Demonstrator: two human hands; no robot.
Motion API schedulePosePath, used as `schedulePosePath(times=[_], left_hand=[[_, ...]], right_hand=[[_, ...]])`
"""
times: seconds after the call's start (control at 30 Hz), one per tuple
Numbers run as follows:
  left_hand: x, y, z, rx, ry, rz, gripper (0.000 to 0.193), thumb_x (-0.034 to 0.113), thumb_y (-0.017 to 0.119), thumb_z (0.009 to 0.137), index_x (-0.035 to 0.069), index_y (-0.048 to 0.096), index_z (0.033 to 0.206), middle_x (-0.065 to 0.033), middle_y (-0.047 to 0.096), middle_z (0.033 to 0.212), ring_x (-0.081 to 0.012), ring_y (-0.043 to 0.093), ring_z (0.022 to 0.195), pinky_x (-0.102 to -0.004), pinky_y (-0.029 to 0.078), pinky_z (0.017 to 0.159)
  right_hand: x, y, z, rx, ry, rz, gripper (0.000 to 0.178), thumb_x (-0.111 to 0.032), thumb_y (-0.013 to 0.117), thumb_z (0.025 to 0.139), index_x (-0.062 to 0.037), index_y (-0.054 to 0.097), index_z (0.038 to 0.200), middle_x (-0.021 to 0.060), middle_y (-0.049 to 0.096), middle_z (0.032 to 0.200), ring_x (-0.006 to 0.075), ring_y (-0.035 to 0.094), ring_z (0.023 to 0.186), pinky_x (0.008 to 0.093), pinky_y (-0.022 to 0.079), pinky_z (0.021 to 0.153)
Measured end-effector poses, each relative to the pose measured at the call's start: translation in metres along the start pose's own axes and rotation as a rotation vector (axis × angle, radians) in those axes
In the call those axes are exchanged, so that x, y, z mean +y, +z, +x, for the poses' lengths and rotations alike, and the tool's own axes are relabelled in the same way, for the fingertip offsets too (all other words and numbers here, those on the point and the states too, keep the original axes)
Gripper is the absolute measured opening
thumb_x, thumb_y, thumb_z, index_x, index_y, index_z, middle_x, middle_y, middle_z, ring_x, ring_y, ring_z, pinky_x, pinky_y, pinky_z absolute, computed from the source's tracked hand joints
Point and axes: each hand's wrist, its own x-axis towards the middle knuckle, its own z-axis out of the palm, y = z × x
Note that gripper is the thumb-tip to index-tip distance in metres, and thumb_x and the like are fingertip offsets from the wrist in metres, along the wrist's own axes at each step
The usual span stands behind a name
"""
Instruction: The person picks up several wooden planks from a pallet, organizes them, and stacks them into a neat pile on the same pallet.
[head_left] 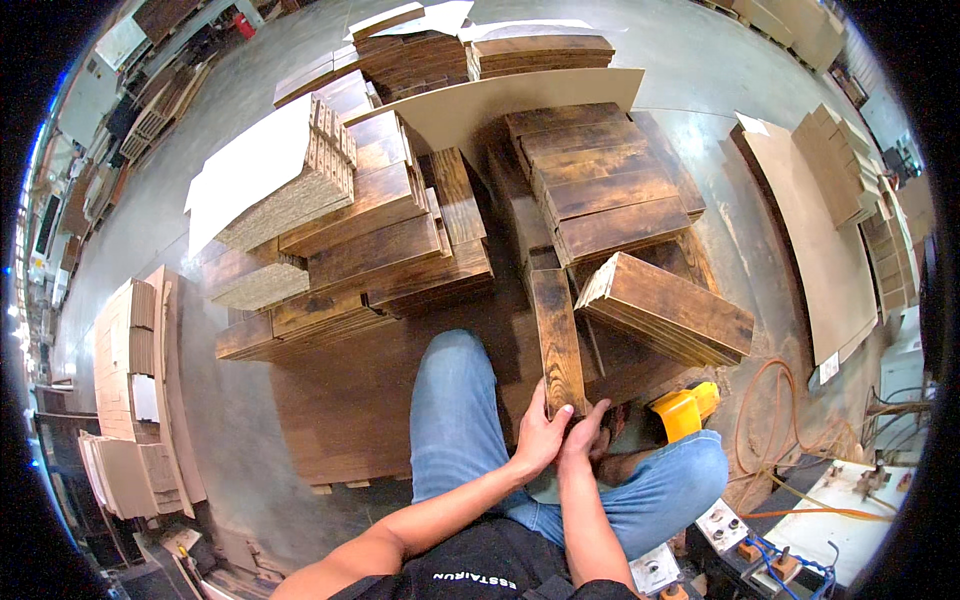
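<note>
A narrow dark-brown wood-grain board [558,335] stretches away from me between my knees, its near end in my hands. My left hand [541,436] grips that end from the left side, thumb on top. Close against it, my right hand [580,437] is closed around the same end from the right, its fingers partly hidden. Just right of the board, a tilted stack of similar boards [670,310] shows its pale cut ends. Beyond lies a larger stack of wide brown boards [600,175].
Brown boards [375,260] are piled at left, topped by a white-covered bundle [265,170]. A yellow tool [685,408] is beside my right knee, near an orange hose [775,375]. Cardboard stacks stand at left [130,330] and right [800,230]. Control boxes [725,525] sit lower right.
</note>
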Motion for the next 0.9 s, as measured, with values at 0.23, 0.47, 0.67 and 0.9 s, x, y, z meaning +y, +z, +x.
schedulePosePath(times=[0.23, 0.47, 0.67, 0.9], left_hand=[[-0.011, -0.01, 0.037, -0.112, 0.165, 0.506, 0.083, 0.028, 0.061, 0.082, -0.01, 0.012, 0.138, -0.0313, 0.022, 0.138, -0.0411, 0.025, 0.131, -0.0401, 0.023, 0.108], [0.001, 0.001, 0.088, -0.094, 0.155, 0.246, 0.082, 0.023, 0.053, 0.088, -0.01, -0.003, 0.14, -0.0283, 0.008, 0.147, -0.0337, 0.012, 0.138, -0.0323, 0.014, 0.112], [0.01, 0.009, 0.11, -0.092, 0.134, 0.312, 0.08, 0.019, 0.051, 0.088, -0.013, -0.003, 0.138, -0.0308, 0.003, 0.147, -0.0357, 0.005, 0.139, -0.0344, 0.007, 0.113], [0.014, 0.003, 0.126, -0.087, 0.133, 0.302, 0.083, 0.022, 0.052, 0.087, -0.013, -0.004, 0.138, -0.0306, 0.001, 0.147, -0.0353, 0.003, 0.139, -0.0343, 0.006, 0.114]], right_hand=[[-0.072, 0.022, -0.043, -0.07, 0.2, 0.021, 0.082, -0.063, 0.033, 0.089, -0.0008, 0.02, 0.141, 0.015, 0.026, 0.145, 0.0276, 0.028, 0.13, 0.0423, 0.02, 0.106], [-0.087, 0.027, -0.037, -0.167, 0.234, 0.191, 0.108, -0.068, 0.048, 0.079, -0.0046, -0.011, 0.143, 0.0175, -0.006, 0.151, 0.0306, -0.001, 0.14, 0.0422, -0.002, 0.111], [-0.094, 0.037, -0.022, -0.182, 0.192, 0.223, 0.113, -0.073, 0.046, 0.075, -0.0076, -0.017, 0.142, 0.0175, -0.014, 0.15, 0.0315, -0.006, 0.14, 0.0458, -0.006, 0.11], [-0.098, 0.058, -0.021, -0.136, 0.205, 0.253, 0.109, -0.078, 0.04, 0.074, -0.0154, -0.014, 0.144, 0.0135, -0.008, 0.152, 0.0297, 0.0, 0.14, 0.0491, -0.006, 0.109]])
